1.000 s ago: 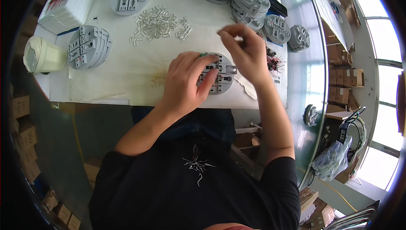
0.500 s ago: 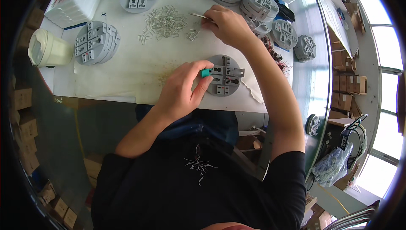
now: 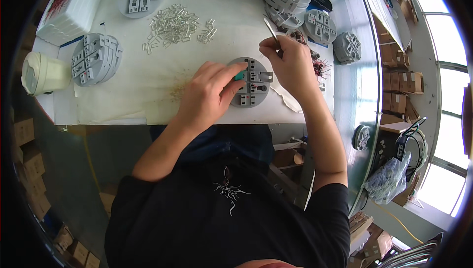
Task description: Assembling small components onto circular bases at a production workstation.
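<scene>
My left hand (image 3: 206, 90) is closed, thumb and forefinger pinching a small green block (image 3: 239, 76) at the left edge of a round grey plastic base (image 3: 259, 95). Its fingers partly cover the block, so I cannot tell whether it sits in the base. The base lies on the table with raised grey blocks and a metal bracket (image 3: 266, 76) on its right side. To the upper right of the base, my right hand (image 3: 293, 61) is closed around slim metal tweezers (image 3: 270, 28), whose end points up and left. Whether the tips hold anything is too small to tell.
A pile of small silvery clips (image 3: 172, 25) lies beyond my left hand. Stacked grey bases (image 3: 96, 58) stand at left beside a cream lidded cup (image 3: 47, 73), more stacks (image 3: 287, 2) at the back. Dark red wires (image 3: 319, 66) lie right of my right hand. A white foam box (image 3: 74, 9) stands far left.
My right hand has come back from beside the clips toward the base, the tweezers now pointing more upward. The green block is lower and nearer the base in my left fingers. The view has shifted slightly.
</scene>
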A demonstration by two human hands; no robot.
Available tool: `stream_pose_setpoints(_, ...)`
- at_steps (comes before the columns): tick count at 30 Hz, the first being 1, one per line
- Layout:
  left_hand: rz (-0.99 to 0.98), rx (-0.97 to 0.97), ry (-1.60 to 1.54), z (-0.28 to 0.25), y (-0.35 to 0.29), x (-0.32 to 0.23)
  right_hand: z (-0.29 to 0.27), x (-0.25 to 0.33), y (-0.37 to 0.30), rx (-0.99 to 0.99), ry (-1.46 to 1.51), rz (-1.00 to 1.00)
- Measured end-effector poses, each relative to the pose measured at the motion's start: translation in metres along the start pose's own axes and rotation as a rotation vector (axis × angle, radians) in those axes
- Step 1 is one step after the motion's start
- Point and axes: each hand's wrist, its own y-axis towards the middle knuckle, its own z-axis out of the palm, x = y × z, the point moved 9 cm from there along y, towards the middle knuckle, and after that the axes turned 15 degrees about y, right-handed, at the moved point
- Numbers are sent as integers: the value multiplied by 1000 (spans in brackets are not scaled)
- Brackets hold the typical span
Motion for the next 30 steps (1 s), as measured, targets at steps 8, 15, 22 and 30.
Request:
stream_pose_setpoints(8, 14, -35, -23, 2, -4, 1, -2, -23, -4, -3, 259, 187)
stream_pose_setpoints(15, 15, -39, -12, 2, -4, 1, 16, -29, -22, 28, 251, 349)
stream_pose_setpoints(22, 18, -30, 7, 3, -4, 0, 23, -23, -24, 40, 206, 229)
stream_pose_setpoints(30, -12, 12, -35, 1, -3, 3, 20, -34, -25, 103, 280, 369)
